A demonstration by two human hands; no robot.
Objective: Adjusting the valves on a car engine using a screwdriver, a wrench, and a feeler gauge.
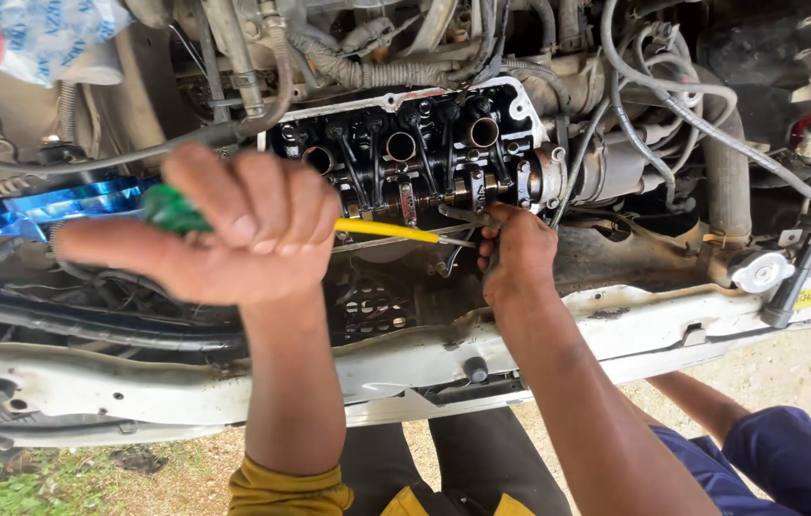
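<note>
My left hand [248, 225] is clenched around the green handle of a screwdriver [176, 210]. Its yellow shaft [386, 229] runs right toward the exposed cylinder head [405, 143]. My right hand [518, 250] rests at the head's lower edge, right where the shaft's tip ends. Its fingers pinch a small metal tool [463, 216], apparently a spanner, against the rocker gear. The hand hides most of that tool.
Hoses and cables [654, 86] crowd the bay to the right of the head. A white front panel [185, 382] spans the foreground. Blue reflective foil [32, 210] lies at left. Another person's arm [702, 401] in a blue sleeve reaches under the panel at lower right.
</note>
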